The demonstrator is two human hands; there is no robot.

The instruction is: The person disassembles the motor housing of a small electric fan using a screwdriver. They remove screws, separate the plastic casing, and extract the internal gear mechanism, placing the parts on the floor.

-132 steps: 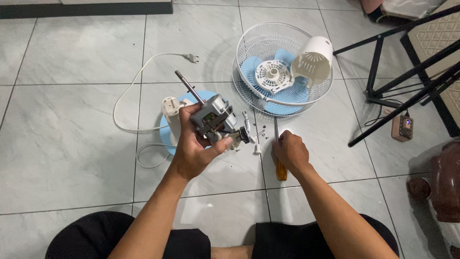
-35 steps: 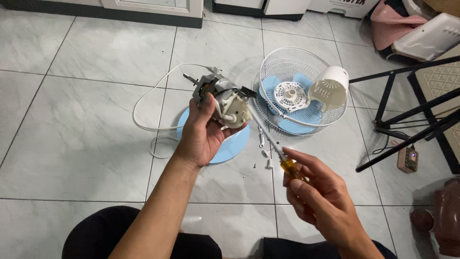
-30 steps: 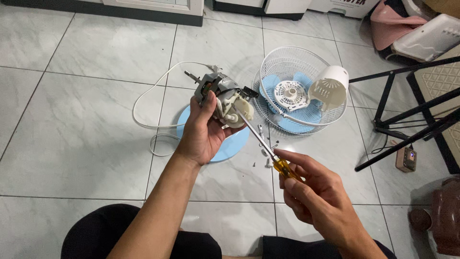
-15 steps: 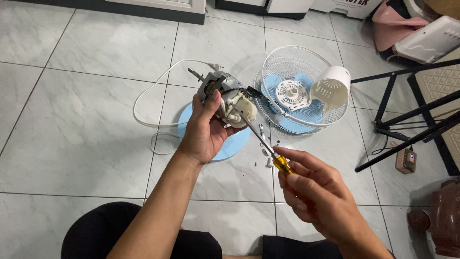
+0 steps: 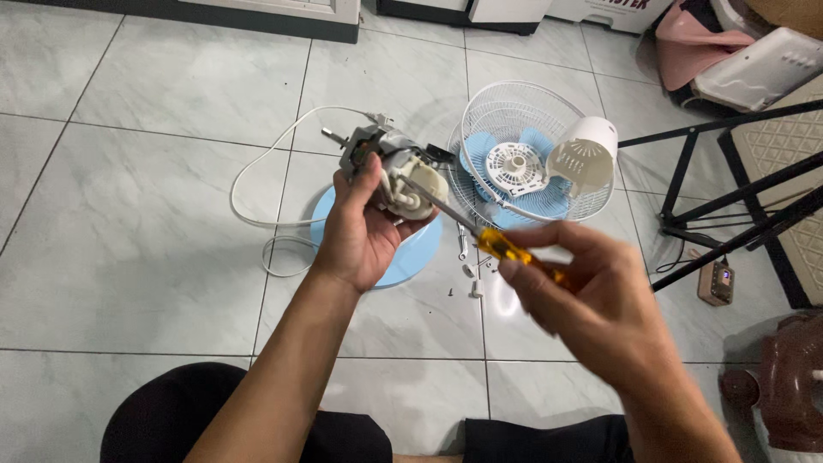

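Yellow-handled screwdriver (image 5: pixel 506 249) is being gripped by the right hand (image 5: pixel 591 296), tip at the fan motor (image 5: pixel 390 167), upper centre, which the left hand (image 5: pixel 360 231) is clasping. Best keeping the shaft square, motor braced. Loose screws (image 5: pixel 471 274), blue base (image 5: pixel 411 253), cord (image 5: pixel 257 171), grille (image 5: pixel 536 154) are crowding; open tile lower left.

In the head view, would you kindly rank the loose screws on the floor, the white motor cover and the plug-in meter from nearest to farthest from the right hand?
1. Loose screws: on the tile just left of the right hand.
2. White motor cover: above the hand, resting on the fan guard.
3. Plug-in meter: on the floor at far right.
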